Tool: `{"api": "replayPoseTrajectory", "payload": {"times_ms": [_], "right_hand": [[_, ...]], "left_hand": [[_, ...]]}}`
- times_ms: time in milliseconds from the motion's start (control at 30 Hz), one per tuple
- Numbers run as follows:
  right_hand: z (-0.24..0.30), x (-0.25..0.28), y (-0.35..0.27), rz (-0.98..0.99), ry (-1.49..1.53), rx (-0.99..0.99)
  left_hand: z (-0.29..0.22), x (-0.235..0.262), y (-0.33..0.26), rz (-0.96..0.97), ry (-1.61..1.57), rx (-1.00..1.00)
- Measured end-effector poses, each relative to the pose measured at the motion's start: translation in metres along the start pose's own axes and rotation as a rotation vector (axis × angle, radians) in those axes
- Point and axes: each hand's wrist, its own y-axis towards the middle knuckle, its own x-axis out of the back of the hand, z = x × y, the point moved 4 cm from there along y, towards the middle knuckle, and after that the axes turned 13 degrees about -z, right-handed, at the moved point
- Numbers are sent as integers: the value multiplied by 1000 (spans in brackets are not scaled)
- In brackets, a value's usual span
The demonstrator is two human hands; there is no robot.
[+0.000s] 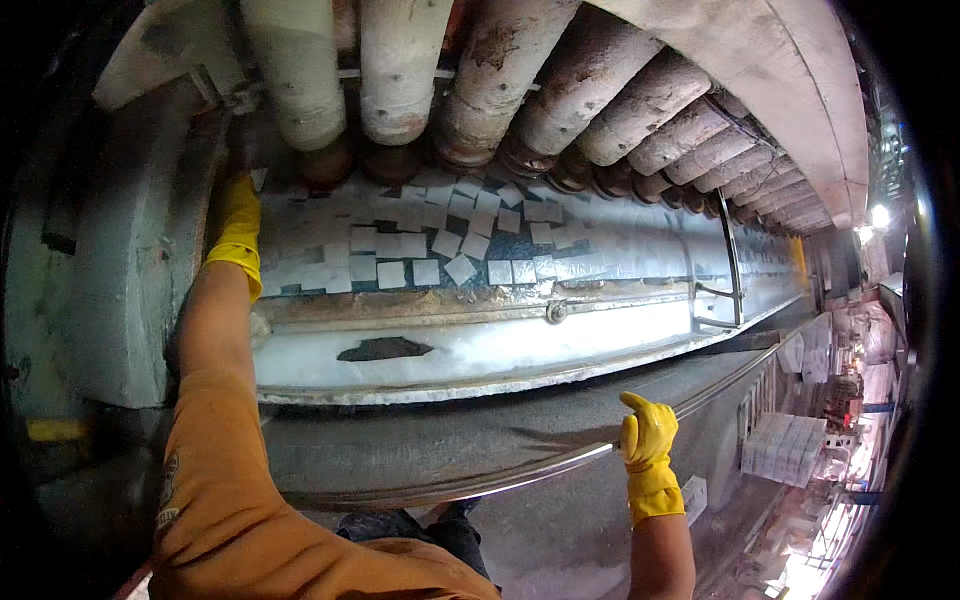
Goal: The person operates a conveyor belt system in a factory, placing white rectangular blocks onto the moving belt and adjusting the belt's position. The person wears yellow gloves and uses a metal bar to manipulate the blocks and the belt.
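Note:
Both my hands wear yellow rubber gloves. My left hand [238, 225] reaches over the left end of a wet belt [620, 240], close beside a grey metal housing. A small pale piece [259, 179] shows at its fingertips; whether it is held cannot be seen, as the fingers are dim and blurred. Many square white tiles [391, 274] lie scattered on the belt, some touching or overlapping, at various angles. At the lower right, my right hand [650, 440] is closed round a metal rail [560, 461] along the walkway side.
Thick stained cylinders [500, 80] stand in a row over the belt's far side. A white-coated ledge [480, 350] with a bolt runs along its near side. A metal bracket [730, 260] rises across the belt at right. Stacked white blocks [785, 447] stand beyond the rail.

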Motion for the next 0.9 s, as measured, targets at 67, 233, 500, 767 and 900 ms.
{"api": "replayPoseTrajectory", "payload": {"times_ms": [67,233,500,767,900], "right_hand": [[-1,0,-2,-25,11,10],[-8,0,-12,-77,19,27],[-13,0,-31,-164,37,29],[-18,1,-41,-222,75,61],[-19,-3,-29,-69,-118,-51]], "left_hand": [[10,-8,-11,-216,-14,-87],[15,-40,-56,39,-92,49],[-62,76,-167,491,-874,501],[-92,289,-282,612,-1602,734],[-65,383,-341,590,-1778,718]]}}
